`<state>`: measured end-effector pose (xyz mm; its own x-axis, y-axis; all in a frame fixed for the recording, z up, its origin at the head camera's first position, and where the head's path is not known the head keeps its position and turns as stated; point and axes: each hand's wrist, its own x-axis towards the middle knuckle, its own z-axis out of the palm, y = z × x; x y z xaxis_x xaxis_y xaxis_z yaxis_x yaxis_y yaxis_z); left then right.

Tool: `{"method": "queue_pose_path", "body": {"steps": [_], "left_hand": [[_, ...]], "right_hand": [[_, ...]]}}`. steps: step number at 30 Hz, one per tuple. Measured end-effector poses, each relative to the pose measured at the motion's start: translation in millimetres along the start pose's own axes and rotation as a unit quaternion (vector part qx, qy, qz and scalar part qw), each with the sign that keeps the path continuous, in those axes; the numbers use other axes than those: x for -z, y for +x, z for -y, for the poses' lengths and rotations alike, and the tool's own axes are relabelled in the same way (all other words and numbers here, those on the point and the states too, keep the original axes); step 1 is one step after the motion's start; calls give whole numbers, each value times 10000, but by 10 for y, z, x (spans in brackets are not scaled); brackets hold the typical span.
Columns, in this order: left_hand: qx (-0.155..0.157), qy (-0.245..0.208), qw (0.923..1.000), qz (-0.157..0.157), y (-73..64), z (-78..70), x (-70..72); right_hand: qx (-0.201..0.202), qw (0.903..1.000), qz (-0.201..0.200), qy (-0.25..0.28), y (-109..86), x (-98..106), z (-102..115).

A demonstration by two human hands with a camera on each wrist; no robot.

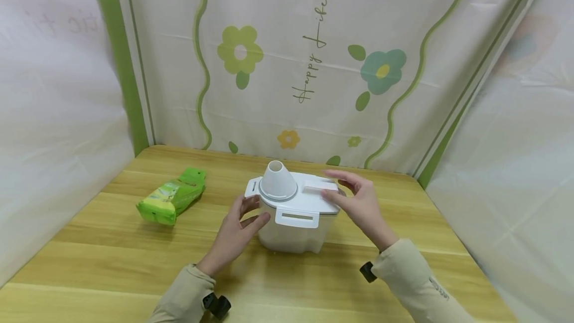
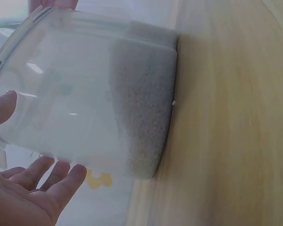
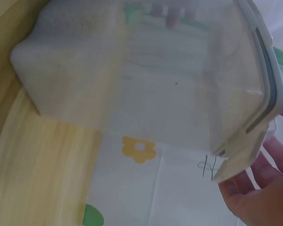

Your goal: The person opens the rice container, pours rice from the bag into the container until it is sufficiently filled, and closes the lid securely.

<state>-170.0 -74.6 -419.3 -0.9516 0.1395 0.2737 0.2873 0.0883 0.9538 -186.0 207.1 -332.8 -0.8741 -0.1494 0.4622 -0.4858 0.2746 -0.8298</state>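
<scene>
A translucent plastic storage container (image 1: 291,237) stands upright on the table, small pale grains (image 2: 144,94) filling its lower part. Its white lid (image 1: 309,204) sits on top and carries a cone-shaped spout (image 1: 278,182). The front side latch (image 1: 297,217) sticks outward, as does the left one (image 1: 252,187). My left hand (image 1: 236,232) is around the container's left side, thumb at the front wall and fingers loosely spread beside it. At the lid's right end, my right hand (image 1: 358,202) holds on with thumb on top and fingers around the right latch (image 3: 243,155).
A green bag (image 1: 172,196) lies on the wooden table (image 1: 112,263) to the left. One white grain (image 2: 173,102) is at the container's base. Patterned cloth (image 1: 278,108) hangs behind the table, with pale cloth at both sides.
</scene>
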Motion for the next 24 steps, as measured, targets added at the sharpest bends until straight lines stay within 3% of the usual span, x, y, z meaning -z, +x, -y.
{"method": "queue_pose_path", "body": {"steps": [11, 24], "left_hand": [[-58, -135, 9999, 15, -14, -27, 7], [-172, -298, 9994, 89, 2, -1, 48]], "right_hand": [[-488, 9985, -197, 161, -216, 34, -127], [-695, 9887, -1159, 649, -301, -198, -206]]}}
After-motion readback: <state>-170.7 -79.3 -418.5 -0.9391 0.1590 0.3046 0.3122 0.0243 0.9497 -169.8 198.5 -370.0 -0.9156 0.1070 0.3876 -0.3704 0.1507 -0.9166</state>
